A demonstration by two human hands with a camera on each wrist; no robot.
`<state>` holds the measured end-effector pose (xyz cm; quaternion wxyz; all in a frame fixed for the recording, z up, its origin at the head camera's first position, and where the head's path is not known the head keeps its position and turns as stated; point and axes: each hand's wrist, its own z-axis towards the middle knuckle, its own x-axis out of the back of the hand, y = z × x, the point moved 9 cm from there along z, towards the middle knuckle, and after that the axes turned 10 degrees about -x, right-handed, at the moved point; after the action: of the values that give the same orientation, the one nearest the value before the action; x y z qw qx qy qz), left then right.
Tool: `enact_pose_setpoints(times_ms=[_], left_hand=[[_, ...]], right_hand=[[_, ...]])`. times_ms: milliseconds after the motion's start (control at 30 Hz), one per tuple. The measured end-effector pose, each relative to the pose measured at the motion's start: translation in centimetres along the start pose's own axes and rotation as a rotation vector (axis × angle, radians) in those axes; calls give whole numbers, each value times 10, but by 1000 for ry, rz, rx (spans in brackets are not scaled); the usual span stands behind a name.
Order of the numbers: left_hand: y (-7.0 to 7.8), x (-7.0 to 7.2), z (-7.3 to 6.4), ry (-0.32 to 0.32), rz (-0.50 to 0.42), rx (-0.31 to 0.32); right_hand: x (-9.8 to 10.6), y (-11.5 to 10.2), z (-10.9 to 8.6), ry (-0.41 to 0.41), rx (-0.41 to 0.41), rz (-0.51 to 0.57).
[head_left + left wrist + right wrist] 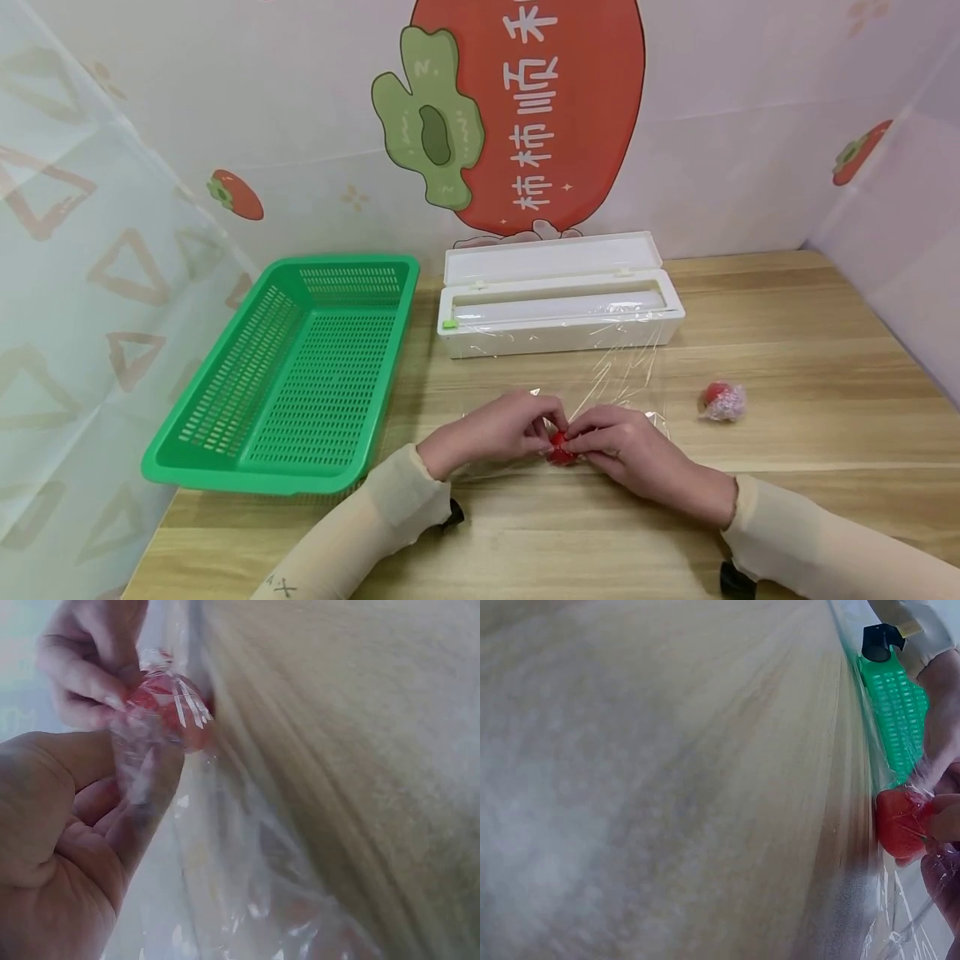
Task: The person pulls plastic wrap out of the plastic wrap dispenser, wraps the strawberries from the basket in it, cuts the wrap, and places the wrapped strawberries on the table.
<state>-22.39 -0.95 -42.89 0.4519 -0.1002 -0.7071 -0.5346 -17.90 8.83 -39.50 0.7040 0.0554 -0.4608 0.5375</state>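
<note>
Near the middle of the table, a small red round item (561,452), tomato-like in colour and shape, lies partly covered by clear cling film (626,371). My left hand (504,429) pinches bunched film at its left side; the left wrist view shows that gathered film (135,761) between thumb and fingers. From the other side my right hand (633,450) pinches film against the red item, fingertips right on it. In the right wrist view the red surface (900,825) shows through the stretched film. The sheet runs back from the hands to a white dispenser box (562,337).
The dispenser's lid (555,260) is up, with a film roll (558,308) inside. A green slotted basket (393,375) stands at the left. On the right lies another red item (723,402) in crumpled film. A printed cloth wall (315,100) borders the table's back.
</note>
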Motion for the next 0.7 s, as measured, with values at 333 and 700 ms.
enact_pose_setpoints(times_ms=[333, 700], left_hand=[[8, 3, -3, 44, -5, -29], [5, 7, -1, 89, 76, -16]], right_hand=[[0, 4, -2, -9, -7, 14], [2, 4, -3, 10, 3, 21]])
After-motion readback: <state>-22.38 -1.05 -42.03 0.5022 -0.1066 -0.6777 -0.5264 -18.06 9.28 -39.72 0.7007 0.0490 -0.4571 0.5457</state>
